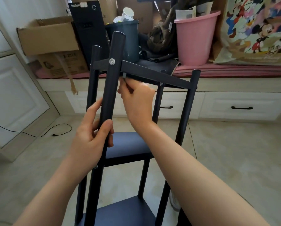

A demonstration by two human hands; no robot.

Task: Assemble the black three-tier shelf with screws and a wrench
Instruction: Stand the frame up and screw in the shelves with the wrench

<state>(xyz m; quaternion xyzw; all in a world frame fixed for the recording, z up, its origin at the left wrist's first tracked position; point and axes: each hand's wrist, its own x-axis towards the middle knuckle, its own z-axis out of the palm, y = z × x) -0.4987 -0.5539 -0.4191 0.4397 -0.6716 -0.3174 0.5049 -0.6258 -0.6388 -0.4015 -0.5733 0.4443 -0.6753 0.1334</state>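
The black three-tier shelf point(133, 144) stands upright on the tiled floor point(234, 152), right in front of the person, all three tiers in view between the four posts. The left hand point(91, 136) is wrapped around the nearest post point(111, 82), thumb across the front, fingers curled behind. A silver screw point(112, 61) sits in that post at the level of the top tier point(152, 72). The right hand point(137, 101) is up just under that tier's frame, fingers pinching a small grey wrench point(124, 75) whose tip pokes up beside the post. Behind the shelf, a window seat point(234, 69) carries a pink bucket point(195, 39), a dark bin point(126, 38) and cardboard boxes point(50, 35).
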